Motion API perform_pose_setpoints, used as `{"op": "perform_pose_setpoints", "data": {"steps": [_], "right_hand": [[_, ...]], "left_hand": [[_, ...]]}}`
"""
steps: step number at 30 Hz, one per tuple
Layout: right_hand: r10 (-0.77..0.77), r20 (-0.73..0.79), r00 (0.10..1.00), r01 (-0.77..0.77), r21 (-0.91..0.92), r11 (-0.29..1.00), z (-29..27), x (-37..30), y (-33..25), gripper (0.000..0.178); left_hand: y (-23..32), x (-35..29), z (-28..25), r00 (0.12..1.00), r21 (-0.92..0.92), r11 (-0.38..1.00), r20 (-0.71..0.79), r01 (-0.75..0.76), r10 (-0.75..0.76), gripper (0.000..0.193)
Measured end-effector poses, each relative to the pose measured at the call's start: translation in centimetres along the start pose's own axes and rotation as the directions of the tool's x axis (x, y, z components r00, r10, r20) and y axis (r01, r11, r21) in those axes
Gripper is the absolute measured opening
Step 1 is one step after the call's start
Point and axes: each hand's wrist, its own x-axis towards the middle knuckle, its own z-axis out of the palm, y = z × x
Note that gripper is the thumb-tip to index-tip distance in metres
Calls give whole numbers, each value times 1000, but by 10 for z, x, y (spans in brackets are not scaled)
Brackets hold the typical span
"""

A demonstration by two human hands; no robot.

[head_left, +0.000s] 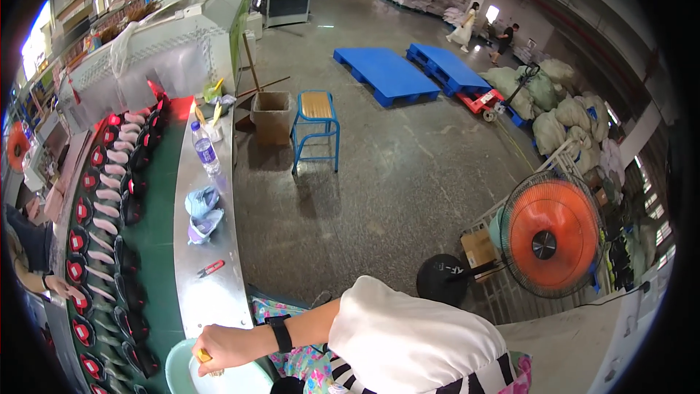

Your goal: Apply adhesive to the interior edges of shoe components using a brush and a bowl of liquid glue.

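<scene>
At the lower edge, my right hand [227, 348] is closed around the yellow handle of a small brush [203, 355]. Its bristles point down into a pale green basin [179, 368] with whitish contents. A black band circles my right wrist, and a white sleeve covers the upper arm. My left hand does not show. Beyond the basin, on a metal ledge [211, 299], lie red-handled thread snips [211, 268]. Farther along the ledge are two light blue and lilac shoe-like pieces [203, 215] and a water bottle [205, 149] with a purple label.
Left of the ledge, a green conveyor belt [157, 263] carries rows of black-and-red shoe pieces and pale insoles. A co-worker's hand [65, 288] reaches in there. An orange fan [550, 237] stands right; a blue stool [316, 120], carton bin [272, 118] and blue pallets [385, 73] stand beyond.
</scene>
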Motion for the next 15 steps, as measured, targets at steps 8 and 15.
{"op": "perform_pose_setpoints", "data": {"steps": [8,15], "right_hand": [[107,22,994,-109,106,988,-27,18,60,17],[135,167,977,-87,-268,960,-6,42,95,21]], "left_hand": [[-23,-191,41,756,-406,914,-598,2,-267,63],[-10,-199,129,410,-487,671,-866,-559,-287,67]]}}
